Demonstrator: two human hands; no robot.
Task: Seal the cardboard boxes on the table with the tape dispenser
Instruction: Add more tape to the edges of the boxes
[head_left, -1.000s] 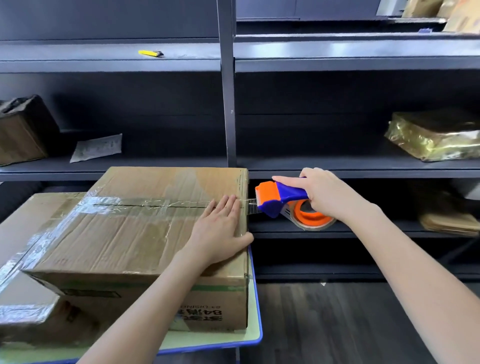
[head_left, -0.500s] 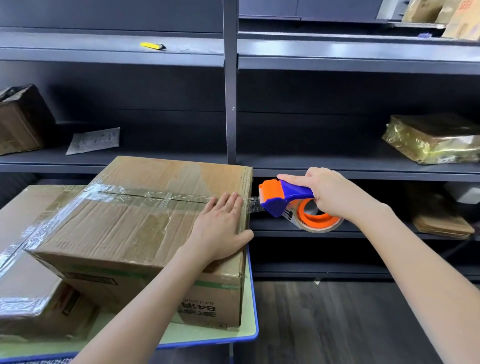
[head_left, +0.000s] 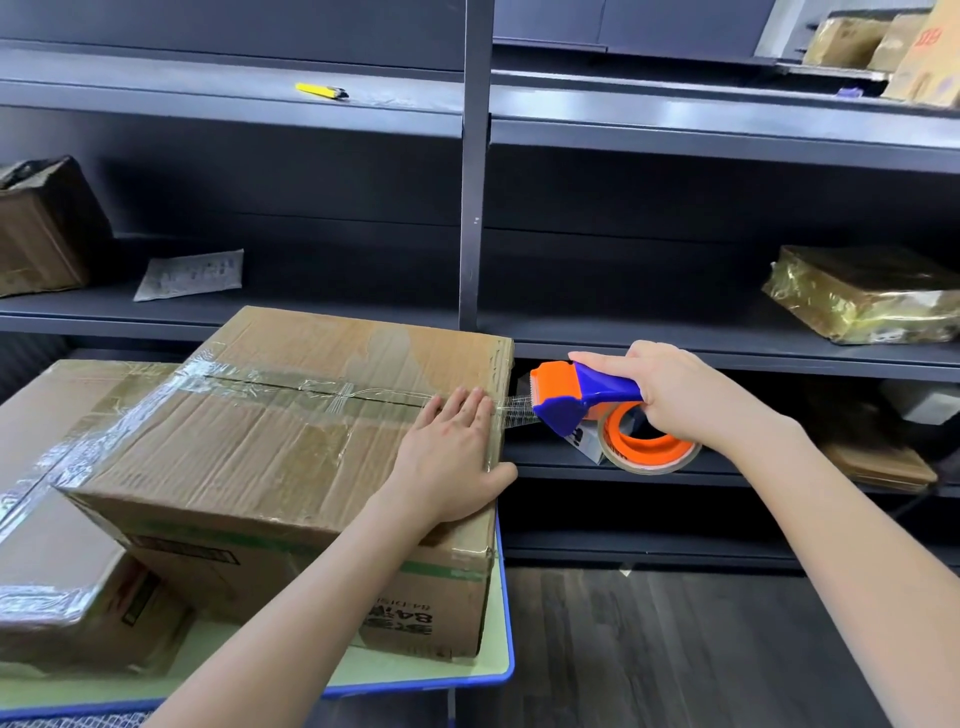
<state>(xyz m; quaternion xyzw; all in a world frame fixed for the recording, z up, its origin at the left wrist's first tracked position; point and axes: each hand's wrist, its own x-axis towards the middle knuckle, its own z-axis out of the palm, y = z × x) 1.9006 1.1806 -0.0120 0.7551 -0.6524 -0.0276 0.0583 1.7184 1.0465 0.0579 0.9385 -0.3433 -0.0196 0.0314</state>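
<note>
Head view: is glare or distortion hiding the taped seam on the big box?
Head view: light glints off the clear tape on the box, but the seam is readable; the wide lens bows the shelves near the edges; the tape dispenser, left hand and right hand are sharp.

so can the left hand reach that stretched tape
Probably yes: the left hand lies flat on the brown cardboard box, fingertips beside the clear tape strand from the orange and blue tape dispenser, nothing between.

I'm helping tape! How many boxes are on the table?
2: the big box under the left hand, and a lower box left of it. Others may be out of view.
</note>
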